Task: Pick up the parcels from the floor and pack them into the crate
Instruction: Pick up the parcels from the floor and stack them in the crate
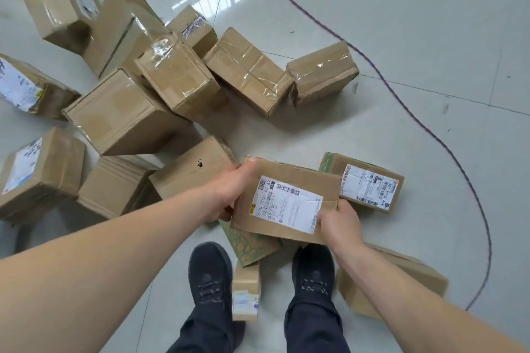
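Observation:
I hold a flat brown cardboard parcel with a white shipping label (286,198) above the floor, in front of my feet. My left hand (229,192) grips its left edge, thumb on the top corner. My right hand (339,222) grips its lower right corner. Under it lies a green-patterned box (249,246). To its right a labelled parcel (367,180) rests on the floor. Several more taped cardboard parcels lie scattered across the white tiles, among them a large box (120,112) and one with a small hole (192,169). No crate is in view.
My two black shoes (210,275) stand on the tiles, with a narrow small parcel (246,289) between them and another box (395,275) by the right foot. A dark cable (447,149) curves across the floor on the right. Bare glossy tile lies at the upper right.

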Motion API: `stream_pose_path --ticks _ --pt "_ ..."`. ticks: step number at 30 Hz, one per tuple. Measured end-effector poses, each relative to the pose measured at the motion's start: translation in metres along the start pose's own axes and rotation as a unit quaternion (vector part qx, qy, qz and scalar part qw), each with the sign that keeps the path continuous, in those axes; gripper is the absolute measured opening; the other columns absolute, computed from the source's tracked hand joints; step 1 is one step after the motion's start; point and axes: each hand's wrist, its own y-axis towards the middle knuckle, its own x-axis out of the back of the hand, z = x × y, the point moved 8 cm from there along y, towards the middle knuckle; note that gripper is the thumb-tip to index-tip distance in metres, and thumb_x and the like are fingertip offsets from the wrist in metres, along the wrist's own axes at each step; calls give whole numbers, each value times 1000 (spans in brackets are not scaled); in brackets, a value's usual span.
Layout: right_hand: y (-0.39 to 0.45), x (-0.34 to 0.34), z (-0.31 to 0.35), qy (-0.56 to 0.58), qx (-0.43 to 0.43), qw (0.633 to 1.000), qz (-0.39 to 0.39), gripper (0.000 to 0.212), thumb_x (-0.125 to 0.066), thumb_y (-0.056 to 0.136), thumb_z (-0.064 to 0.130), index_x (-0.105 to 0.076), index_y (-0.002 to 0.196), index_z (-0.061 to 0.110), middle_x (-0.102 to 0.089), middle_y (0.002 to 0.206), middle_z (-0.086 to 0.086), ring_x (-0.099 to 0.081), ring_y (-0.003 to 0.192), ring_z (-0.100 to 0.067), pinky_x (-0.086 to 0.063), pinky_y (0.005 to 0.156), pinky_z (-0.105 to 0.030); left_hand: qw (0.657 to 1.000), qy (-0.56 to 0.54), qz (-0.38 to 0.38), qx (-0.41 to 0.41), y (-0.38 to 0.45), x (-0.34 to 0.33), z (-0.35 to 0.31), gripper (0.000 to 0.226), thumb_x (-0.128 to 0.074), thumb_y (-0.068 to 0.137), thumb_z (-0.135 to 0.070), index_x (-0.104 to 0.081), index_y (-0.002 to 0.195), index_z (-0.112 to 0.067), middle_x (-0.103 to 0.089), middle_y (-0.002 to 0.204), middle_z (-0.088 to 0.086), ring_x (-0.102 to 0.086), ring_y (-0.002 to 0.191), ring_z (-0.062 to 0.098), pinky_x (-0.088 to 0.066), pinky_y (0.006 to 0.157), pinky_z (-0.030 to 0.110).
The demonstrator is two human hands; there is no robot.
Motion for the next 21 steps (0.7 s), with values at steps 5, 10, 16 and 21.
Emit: stream_pose_path --ticks 5,10,16,21 --pt "-5 -12 -7 16 9 1000 10 44 -55 82 6 -49 121 26 -62 103 10 -58 100 -19 -49 91 -43 999 -30 12 -1 11 -12 10 80 -28 80 -87 -41 142 -39 -62 126 -4 -57 107 22 -41 93 47" --pt "-21 -5 13 65 24 998 1 14 -58 94 21 -56 107 19 -63 101 6 -58 90 -8 -40 68 -30 998 -58 19 -12 -8 -7 6 73 -22 87 -82 -51 137 -36 -65 125 -4 -58 110 19 -42 89 40" --pt "-82 17 66 71 57 996 10 19 -55 96 38 -55 97 19 -63 99 3 -59 89 -13 -43 78 -36 994 -99 -31 -41 -81 24 -12 68 -27 91 -76 -52 136 -32 -65 124 -1 -61 105 21 -47 89 39" --pt "-166 43 126 45 98 994 -1 25 -52 97 45 -56 93 21 -61 95 7 -54 84 -7 -38 70 -33 987 -125 -61 -77 -165 62 -23 80 -28 80 -86 -47 138 -35 -65 121 -5 -62 94 12 -37 62 25"
